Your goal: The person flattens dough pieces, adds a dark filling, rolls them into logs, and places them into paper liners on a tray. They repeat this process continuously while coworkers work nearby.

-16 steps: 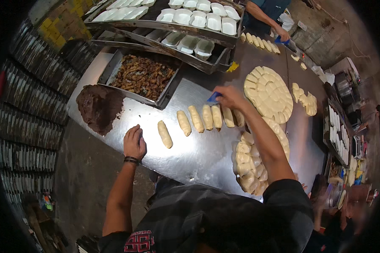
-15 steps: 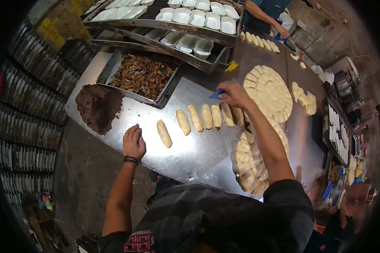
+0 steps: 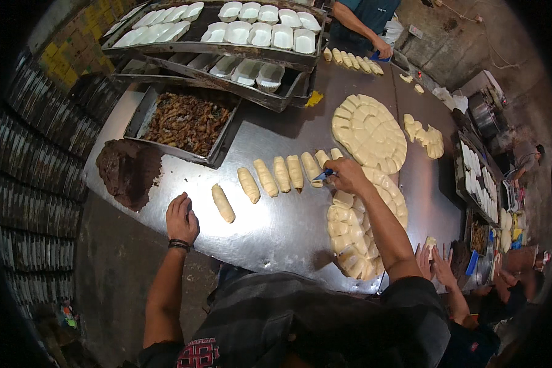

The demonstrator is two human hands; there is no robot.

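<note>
My right hand [image 3: 348, 176] is closed on a small blue dough scraper [image 3: 324, 175], whose edge is down at one of the filled dough rolls [image 3: 293, 172] in a row across the metal table [image 3: 270, 236]. Whether the blade cuts into the roll I cannot tell. At the table's near left edge rests my left hand [image 3: 183, 219], empty, fingers stretched out. Closest to it lies a single dough roll [image 3: 222, 203], set apart from the row. Under my right forearm is a cluster of dough portions [image 3: 353, 239], with a round scored slab of dough [image 3: 369, 132] beyond.
A dark brown mass [image 3: 129, 172] sits at the table's left, beside a metal tray of chopped brown filling [image 3: 144, 116]. Stacked trays [image 3: 184, 49] hold white paper cups. One co-worker's hand [image 3: 382, 48] works at the far end; another's hands [image 3: 435, 264] are at the right.
My right hand has brought the scraper nearer and down, from beyond the row onto a roll. My left hand stays at the table edge. A co-worker's hands have come into sight at right.
</note>
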